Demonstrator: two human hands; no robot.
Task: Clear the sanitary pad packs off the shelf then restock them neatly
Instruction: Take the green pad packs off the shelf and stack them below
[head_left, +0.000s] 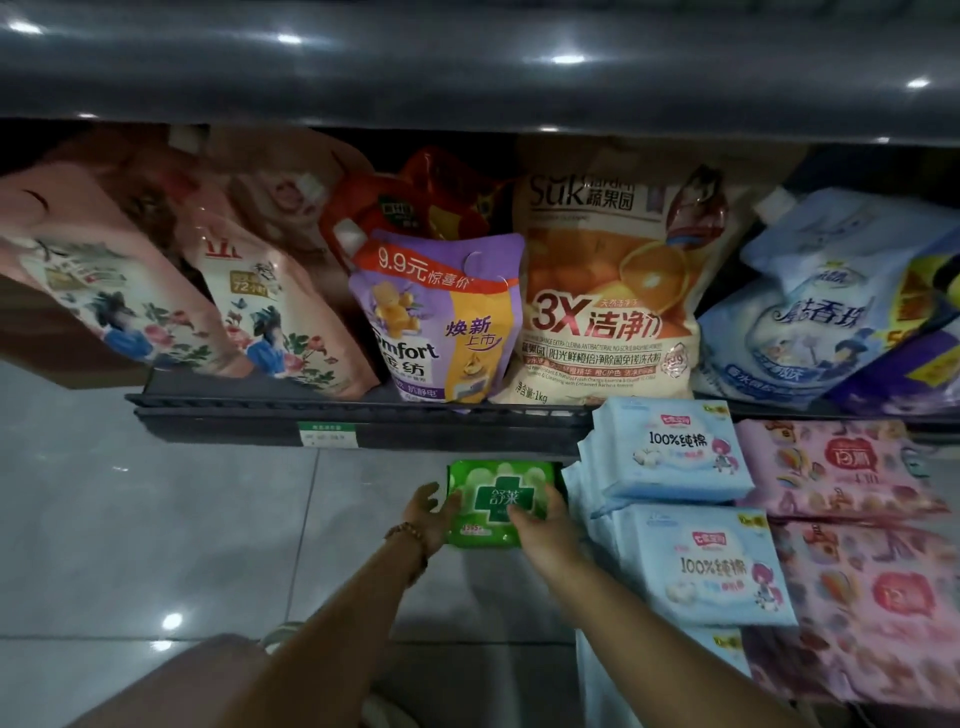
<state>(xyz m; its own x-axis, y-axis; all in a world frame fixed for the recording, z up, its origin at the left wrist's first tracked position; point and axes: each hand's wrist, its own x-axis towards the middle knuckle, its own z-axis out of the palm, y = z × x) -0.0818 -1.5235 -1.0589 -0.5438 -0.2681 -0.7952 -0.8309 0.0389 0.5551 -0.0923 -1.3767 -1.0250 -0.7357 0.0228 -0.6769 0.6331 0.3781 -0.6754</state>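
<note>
Both hands grip one green pack (497, 500), a flat, glossy plastic rectangle with a white cross: the left hand (429, 512) curls on its left edge, and the right hand (546, 531) pinches its right side, thumb on top. A bead bracelet (410, 536) circles the left wrist. The pack sits over the shiny tiled floor (156, 519), just left of the stacked, soft pale-blue packs (670, 452), with patterned pink packs (836, 467) further right. Beyond, a dark shelf (363, 415) carries slumped, crinkly pouches (447, 322).
</note>
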